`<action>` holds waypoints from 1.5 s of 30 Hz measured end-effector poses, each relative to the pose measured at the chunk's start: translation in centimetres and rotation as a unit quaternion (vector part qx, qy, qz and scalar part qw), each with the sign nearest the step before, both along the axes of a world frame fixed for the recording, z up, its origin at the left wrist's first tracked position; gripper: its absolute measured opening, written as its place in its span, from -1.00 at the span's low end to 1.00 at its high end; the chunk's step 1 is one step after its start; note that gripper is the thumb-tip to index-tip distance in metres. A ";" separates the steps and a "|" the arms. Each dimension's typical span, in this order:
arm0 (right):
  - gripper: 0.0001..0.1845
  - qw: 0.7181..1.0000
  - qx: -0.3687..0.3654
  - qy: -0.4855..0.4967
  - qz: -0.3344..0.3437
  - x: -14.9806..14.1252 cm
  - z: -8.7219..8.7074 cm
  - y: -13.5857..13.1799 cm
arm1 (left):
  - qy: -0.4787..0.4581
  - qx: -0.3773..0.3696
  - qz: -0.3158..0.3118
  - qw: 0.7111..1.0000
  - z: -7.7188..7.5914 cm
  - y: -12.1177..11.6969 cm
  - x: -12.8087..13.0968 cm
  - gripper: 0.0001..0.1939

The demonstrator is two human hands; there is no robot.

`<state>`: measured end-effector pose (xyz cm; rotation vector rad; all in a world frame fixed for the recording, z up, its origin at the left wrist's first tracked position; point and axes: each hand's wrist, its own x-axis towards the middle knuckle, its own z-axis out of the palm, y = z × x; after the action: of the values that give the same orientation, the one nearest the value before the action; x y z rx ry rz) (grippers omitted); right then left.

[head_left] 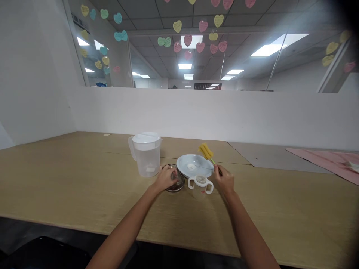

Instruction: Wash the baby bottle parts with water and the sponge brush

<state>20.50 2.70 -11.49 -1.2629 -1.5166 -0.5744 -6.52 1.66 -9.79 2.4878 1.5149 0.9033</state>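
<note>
My left hand (pixel 166 178) rests closed on a small glass bowl (pixel 176 184) with something dark inside. My right hand (pixel 223 180) is closed on the green handle of a yellow sponge brush (pixel 206 151), whose head points up and left over a pale blue plate (pixel 193 164). A small white lid lies on the plate. A clear two-handled baby cup (pixel 200 186) stands between my hands on the wooden table (pixel 84 179). A clear plastic pitcher (pixel 146 153) with a white lid stands just left of the bowl.
A white partition wall (pixel 213 112) runs behind the table, with glass and paper hearts above it. A grey mat (pixel 269 157) and a pink cloth (pixel 328 160) lie at the right. The table's front edge is near me.
</note>
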 end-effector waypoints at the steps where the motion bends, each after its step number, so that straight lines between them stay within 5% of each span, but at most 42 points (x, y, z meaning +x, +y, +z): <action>1: -0.59 1.000 0.001 -0.001 0.000 0.0 0.0 0.0 | 0.018 0.009 0.002 1.000 0.2 -0.2 0.0 -0.84; 6: -0.59 1.000 0.002 -0.001 0.004 0.1 -0.1 0.2 | -0.013 0.072 0.034 0.997 2.7 -0.1 1.3 -0.82; 10: -0.59 1.000 -0.005 0.002 0.004 0.0 -0.1 0.1 | 0.076 -0.014 0.010 0.997 4.4 2.8 4.9 -0.76; 17: -0.58 1.000 -0.012 0.005 0.005 0.0 0.0 -0.1 | 0.115 -0.100 0.042 0.987 3.4 7.5 9.2 -0.77; 23: -0.61 1.000 -0.006 -0.008 0.022 0.1 0.0 0.0 | 0.039 -0.004 0.051 0.998 3.3 3.9 6.5 -0.45; 27: -0.64 0.998 -0.005 -0.039 0.048 0.0 0.0 0.0 | -0.087 0.066 -0.003 0.994 2.5 1.3 4.3 -0.54; 35: -0.71 0.985 0.035 -0.132 0.106 0.1 -0.2 -0.3 | -0.303 -0.024 -0.065 0.950 1.5 -0.1 3.2 -0.57; 39: -0.72 0.983 0.046 -0.150 0.093 0.3 -0.2 -0.3 | -0.277 -0.021 -0.095 0.956 1.9 -0.5 3.1 -0.54; 45: -0.69 0.995 0.044 -0.082 0.048 0.4 -0.3 -0.1 | -0.198 0.016 -0.048 0.979 0.9 -0.2 1.4 -0.80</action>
<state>20.95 2.63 -11.76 -1.0916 -1.6595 -0.6878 -5.11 1.42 -8.85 2.2013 1.2476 1.3144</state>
